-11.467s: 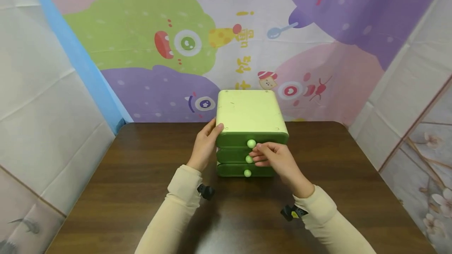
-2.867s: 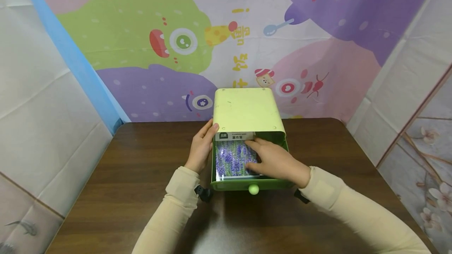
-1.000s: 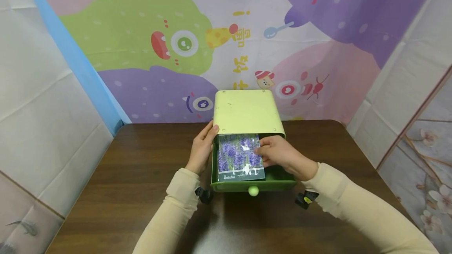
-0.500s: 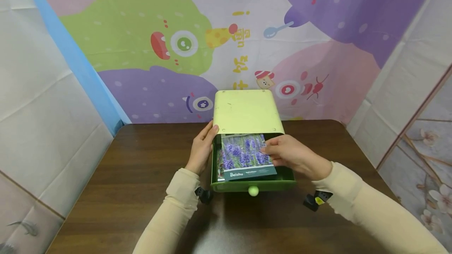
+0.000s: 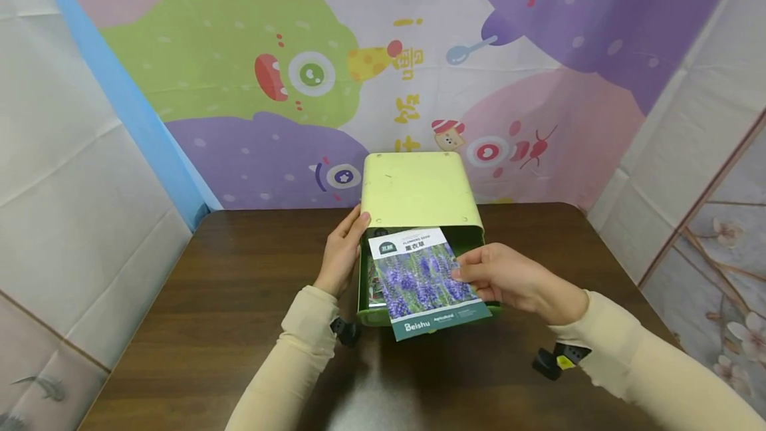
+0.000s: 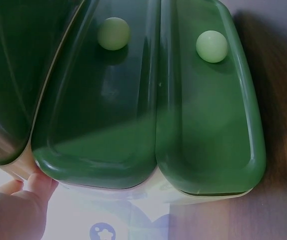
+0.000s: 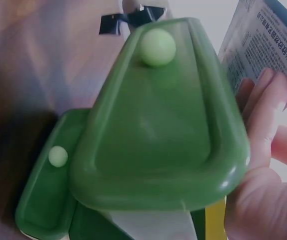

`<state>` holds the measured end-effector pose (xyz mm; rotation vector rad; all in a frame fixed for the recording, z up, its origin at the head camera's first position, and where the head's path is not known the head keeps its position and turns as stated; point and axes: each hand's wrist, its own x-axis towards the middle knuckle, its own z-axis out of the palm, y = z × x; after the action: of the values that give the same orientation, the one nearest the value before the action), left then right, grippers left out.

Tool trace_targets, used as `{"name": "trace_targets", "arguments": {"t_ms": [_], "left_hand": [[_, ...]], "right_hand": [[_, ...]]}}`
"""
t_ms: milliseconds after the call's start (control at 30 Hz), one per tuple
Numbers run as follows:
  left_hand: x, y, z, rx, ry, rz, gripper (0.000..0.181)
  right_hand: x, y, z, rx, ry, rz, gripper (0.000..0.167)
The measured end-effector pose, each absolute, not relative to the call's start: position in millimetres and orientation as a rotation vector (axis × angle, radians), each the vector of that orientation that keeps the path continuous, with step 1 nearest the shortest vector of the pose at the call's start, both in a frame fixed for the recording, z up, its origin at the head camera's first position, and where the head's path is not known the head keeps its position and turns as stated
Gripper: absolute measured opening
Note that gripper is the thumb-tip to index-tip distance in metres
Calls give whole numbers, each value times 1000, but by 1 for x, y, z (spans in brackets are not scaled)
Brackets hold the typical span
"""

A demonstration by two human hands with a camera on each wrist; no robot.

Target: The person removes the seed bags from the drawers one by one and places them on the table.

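In the head view, a pale green drawer cabinet (image 5: 419,188) with dark green fronts stands on the table; its top drawer (image 5: 366,317) is pulled out. My left hand (image 5: 341,255) rests against the cabinet's left side, thumb near the top front corner. My right hand (image 5: 514,278) pinches a flower seed packet (image 5: 421,278) by its right edge, thumb on top. The packet, printed with purple flowers, is tilted over the drawer and its lower end covers most of the drawer front. Below it, another packet (image 5: 376,288) partly shows inside. In the right wrist view, the held packet's printed back (image 7: 263,45) is visible.
Two lower drawers, the middle drawer (image 6: 98,100) and bottom drawer (image 6: 208,115), are closed, each with a round knob. The brown wooden table (image 5: 269,251) ends at a cartoon-printed curtain (image 5: 287,85) behind the cabinet. White panels (image 5: 66,151) flank the sides.
The top drawer was closed at first and is now out. My right hand has lifted the seed packet from it and drawn it forward and right. My left hand has stayed put.
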<state>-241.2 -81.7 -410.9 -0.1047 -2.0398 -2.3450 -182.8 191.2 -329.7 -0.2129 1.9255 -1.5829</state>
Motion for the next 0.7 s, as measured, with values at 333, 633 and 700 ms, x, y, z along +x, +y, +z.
{"name": "trace_targets", "arguments": {"t_ms": [333, 633, 700], "left_hand": [[-243, -82, -412, -106, -2049, -2333, 58], [-240, -82, -411, -91, -2058, -2342, 60], [-240, -82, -410, -89, -2061, -2334, 60]], "right_hand": [[-167, 200, -314, -305, 1949, -1598, 24], [-179, 218, -296, -134, 2102, -1824, 20], [-184, 223, -293, -76, 2126, -1876, 16]]}}
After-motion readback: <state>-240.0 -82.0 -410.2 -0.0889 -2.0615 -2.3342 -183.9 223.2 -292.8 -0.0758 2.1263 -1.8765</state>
